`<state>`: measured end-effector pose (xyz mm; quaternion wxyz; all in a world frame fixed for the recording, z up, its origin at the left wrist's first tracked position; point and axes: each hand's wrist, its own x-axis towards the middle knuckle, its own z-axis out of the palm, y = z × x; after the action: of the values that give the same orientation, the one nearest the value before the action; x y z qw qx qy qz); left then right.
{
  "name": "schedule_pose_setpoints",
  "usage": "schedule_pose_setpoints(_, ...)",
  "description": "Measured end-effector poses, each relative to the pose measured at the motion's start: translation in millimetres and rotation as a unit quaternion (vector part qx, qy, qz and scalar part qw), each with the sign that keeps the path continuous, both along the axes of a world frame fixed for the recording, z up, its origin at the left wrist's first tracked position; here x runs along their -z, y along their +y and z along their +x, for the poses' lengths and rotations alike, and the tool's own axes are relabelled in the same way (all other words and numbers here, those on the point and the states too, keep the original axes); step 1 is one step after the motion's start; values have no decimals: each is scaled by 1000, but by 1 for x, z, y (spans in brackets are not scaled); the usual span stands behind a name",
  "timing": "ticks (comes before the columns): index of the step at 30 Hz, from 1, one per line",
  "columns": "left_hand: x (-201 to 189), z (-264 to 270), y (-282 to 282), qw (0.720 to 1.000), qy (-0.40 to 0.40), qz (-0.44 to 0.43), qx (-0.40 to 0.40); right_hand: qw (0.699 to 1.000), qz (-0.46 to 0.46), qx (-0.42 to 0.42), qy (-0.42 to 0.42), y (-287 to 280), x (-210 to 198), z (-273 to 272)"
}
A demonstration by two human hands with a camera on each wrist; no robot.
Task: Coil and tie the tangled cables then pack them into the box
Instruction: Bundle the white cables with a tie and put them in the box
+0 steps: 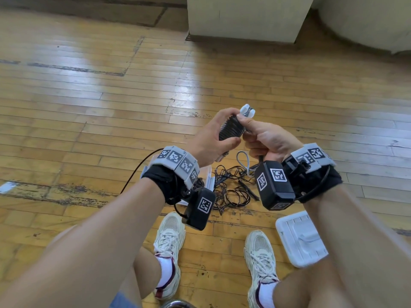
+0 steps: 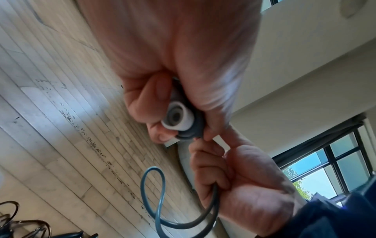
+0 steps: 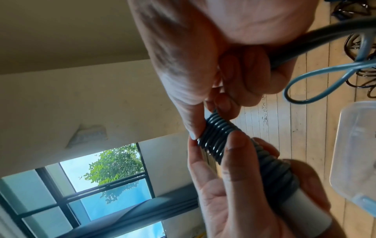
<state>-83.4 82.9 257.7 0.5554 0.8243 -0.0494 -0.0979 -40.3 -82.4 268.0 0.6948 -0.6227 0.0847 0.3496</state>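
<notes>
The left hand [image 1: 211, 138] has its fingers [image 3: 236, 154] and thumb curled round a tight coil of dark cable [image 1: 231, 128] wound on a white tube [image 2: 179, 118]; the tube's end pokes out above the coil. The right hand [image 1: 264, 138] meets it from the other side: its thumb and forefinger pinch the top turn of the coil, and its other fingers [image 2: 205, 175] are curled round the loose run of the same cable [image 2: 154, 198], which drops below the fist in a loop.

Straight beneath the coil, on the wooden floor [image 1: 89, 96], lies a tangle of thin black cables [image 1: 229, 187] with a pale grey loop of cable [image 1: 243, 161] at its far edge. Just left of the tangle stands a clear plastic box [image 3: 354, 153], mostly hidden behind the left wrist in the head view; the wrist view shows only a corner of it, so what it holds cannot be told. To the right of the tangle and nearer the person, a white lid [image 1: 300, 237] lies flat on the floor beside the right shoe [image 1: 260, 258]. The left shoe [image 1: 169, 241] stands below the tangle. Far beyond the coil, a pale block [image 1: 244, 18] stands against the floor's upper edge.
</notes>
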Motion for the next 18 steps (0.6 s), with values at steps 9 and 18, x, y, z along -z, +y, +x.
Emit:
schedule_pose_setpoints(9,1,2,10,977,-70,196,-53,992,-97,-57,-53,-3,-12,2)
schedule_pose_setpoints(18,14,-10,-9,891,-123,434,-51,989,-134,-14,-58,7,-6,0)
